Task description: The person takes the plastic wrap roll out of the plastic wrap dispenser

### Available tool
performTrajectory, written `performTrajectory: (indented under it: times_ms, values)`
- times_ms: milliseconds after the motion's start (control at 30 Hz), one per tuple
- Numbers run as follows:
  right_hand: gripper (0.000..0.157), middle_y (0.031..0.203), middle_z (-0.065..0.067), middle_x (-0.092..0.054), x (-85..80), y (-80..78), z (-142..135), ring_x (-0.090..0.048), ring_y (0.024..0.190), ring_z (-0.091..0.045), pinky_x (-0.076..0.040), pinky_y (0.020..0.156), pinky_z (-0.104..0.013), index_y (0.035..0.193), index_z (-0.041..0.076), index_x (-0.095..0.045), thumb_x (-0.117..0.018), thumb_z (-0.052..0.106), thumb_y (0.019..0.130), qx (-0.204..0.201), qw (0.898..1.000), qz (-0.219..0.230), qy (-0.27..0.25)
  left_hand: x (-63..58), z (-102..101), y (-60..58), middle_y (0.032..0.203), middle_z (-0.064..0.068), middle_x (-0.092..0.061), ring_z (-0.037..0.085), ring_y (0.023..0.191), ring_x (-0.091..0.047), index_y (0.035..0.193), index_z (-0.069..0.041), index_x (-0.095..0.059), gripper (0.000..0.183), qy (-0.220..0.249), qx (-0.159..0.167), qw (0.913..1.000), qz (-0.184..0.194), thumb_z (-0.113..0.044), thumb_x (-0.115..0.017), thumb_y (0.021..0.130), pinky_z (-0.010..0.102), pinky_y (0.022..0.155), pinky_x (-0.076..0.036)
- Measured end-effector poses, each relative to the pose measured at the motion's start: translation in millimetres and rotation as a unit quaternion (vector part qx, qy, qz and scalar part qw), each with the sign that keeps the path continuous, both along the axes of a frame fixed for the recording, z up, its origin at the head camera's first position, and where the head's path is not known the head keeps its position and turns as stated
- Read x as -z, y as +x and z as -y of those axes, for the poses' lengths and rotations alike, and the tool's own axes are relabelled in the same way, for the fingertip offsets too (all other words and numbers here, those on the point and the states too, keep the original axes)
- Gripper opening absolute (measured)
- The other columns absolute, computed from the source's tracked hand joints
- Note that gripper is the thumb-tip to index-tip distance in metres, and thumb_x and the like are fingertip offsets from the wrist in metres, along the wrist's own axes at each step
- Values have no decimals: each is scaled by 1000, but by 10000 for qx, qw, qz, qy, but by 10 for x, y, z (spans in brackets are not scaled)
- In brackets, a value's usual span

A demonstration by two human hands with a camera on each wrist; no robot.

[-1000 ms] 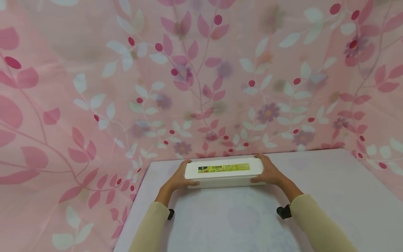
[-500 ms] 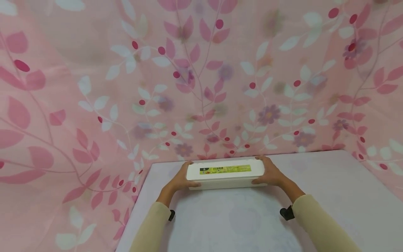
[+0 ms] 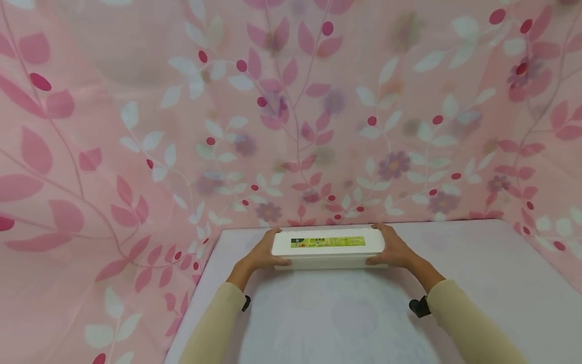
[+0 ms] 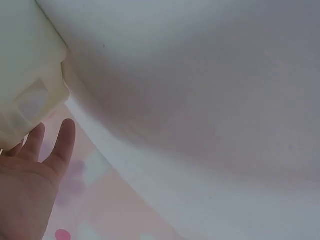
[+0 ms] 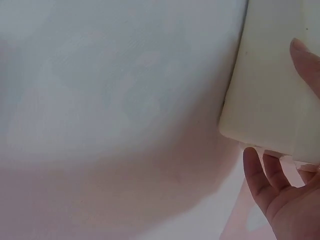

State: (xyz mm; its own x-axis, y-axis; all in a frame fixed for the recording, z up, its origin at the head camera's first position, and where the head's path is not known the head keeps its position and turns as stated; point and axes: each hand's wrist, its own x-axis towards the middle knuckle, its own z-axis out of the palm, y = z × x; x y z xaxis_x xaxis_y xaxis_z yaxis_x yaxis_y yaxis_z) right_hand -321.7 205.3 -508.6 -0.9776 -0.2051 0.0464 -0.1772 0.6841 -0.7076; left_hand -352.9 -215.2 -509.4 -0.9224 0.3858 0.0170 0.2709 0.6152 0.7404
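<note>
A long white box (image 3: 329,260) with a yellow-green label on its top lies near the far edge of the table, crosswise in the head view. My left hand (image 3: 263,252) grips its left end, thumb along the front face and fingers reaching round the far side. At the other end my right hand (image 3: 393,248) grips it the same way. In the left wrist view, fingers lie against the end of the box (image 4: 30,55). The right wrist view has the thumb on the broad face of the box (image 5: 265,75) and fingertips at its end.
The box rests on a table with a pale, faintly patterned cloth (image 3: 336,313). Behind and at both sides hangs a pink curtain (image 3: 291,126) with leaves and flowers, close to the table's back edge. A black wrist strap piece (image 3: 419,307) shows at the right cuff.
The head view has shifted slightly, so the scene sits a little further right. Both hands keep the same hold, and the box stays at the table's far edge.
</note>
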Motion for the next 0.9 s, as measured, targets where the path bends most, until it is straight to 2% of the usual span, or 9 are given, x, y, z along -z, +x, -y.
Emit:
performTrajectory:
  times_ms: [167, 267, 433, 700, 900]
  values:
    - [117, 147, -20, -35, -33, 15, 7, -40, 126, -39, -33, 106, -68, 151, 7, -27, -93, 44, 61, -93, 9999, 13, 120, 7, 33, -18, 141, 7, -44, 22, 120, -47, 151, -9, -29, 115, -202, 46, 9995, -237, -42, -94, 61, 48, 108, -38]
    - [117, 146, -20, -38, -35, 16, -6, -42, 125, -39, -36, 103, -67, 150, 6, -30, -92, 49, 60, -187, 9987, -93, 457, 16, 48, 4, 142, 6, -45, 21, 121, -47, 150, -10, -30, 115, -344, 26, 9990, -297, -45, -94, 60, 48, 109, -38]
    - [114, 143, -22, -43, -135, -3, -32, -45, 121, -41, -40, 98, -64, 147, 4, -35, -90, 53, 61, -275, 9944, -361, 951, -61, 37, 16, 142, 6, -46, 22, 121, -48, 149, -10, -33, 113, -391, 45, 9985, -369, -46, -93, 61, 50, 109, -38]
    - [114, 141, -19, -46, -211, -5, -73, -47, 119, -38, -43, 96, -62, 146, 6, -37, -89, 58, 59, -312, 9917, -562, 1113, -189, 36, 21, 139, 4, -49, 22, 120, -50, 146, -10, -39, 107, -383, 162, 9966, -711, -43, -94, 60, 50, 107, -40]
    - [109, 139, -18, -47, -300, 24, -130, -49, 116, -35, -45, 93, -60, 144, 6, -38, -90, 54, 61, -383, 9893, -673, 1235, -273, 33, 51, 138, 3, -50, 20, 115, -51, 147, -10, -38, 110, -783, 213, 9942, -707, -51, -91, 60, 46, 103, -43]
